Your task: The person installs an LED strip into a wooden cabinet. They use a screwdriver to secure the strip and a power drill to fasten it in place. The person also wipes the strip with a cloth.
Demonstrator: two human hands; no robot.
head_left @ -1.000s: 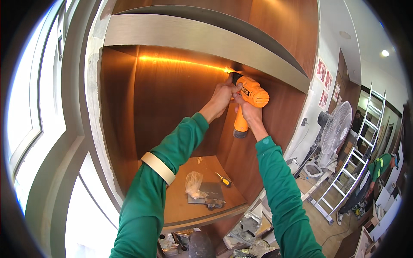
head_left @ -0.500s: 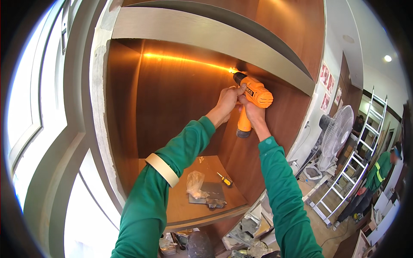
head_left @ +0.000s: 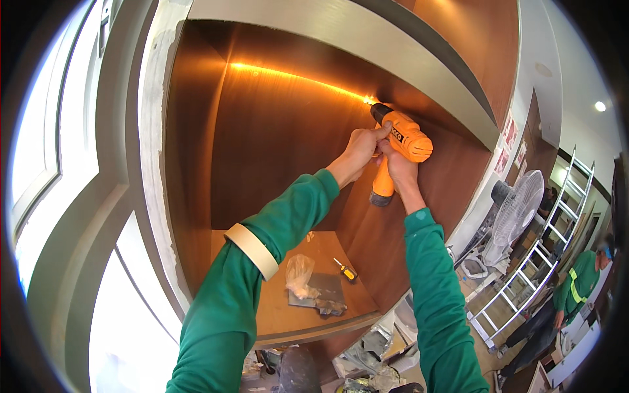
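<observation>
My right hand (head_left: pixel 402 171) is wrapped around the grip of an orange cordless drill (head_left: pixel 413 143). My left hand (head_left: pixel 359 150) is closed against the drill's near side, its thumb on the body. The black chuck (head_left: pixel 380 112) points up and away, into the upper back corner of a brown wooden cabinet (head_left: pixel 275 150). Its tip meets the right end of a glowing orange light strip (head_left: pixel 295 78); the exact contact is lost in the glare. Around my left sleeve sits a cream-coloured ring (head_left: pixel 251 251), like a tape roll.
On the cabinet's lower board lie a yellow-and-black screwdriver (head_left: pixel 345 270), a clear plastic bag (head_left: pixel 299 274) and a grey flat piece (head_left: pixel 316 288). To the right stand a fan (head_left: pixel 517 209), a ladder (head_left: pixel 524 274) and another person (head_left: pixel 578 285). Debris (head_left: pixel 386 337) lies below.
The whole view has shifted, so the cabinet, my hands and the drill appear slightly farther right. Both hands keep their hold. The person at the right has changed posture a little.
</observation>
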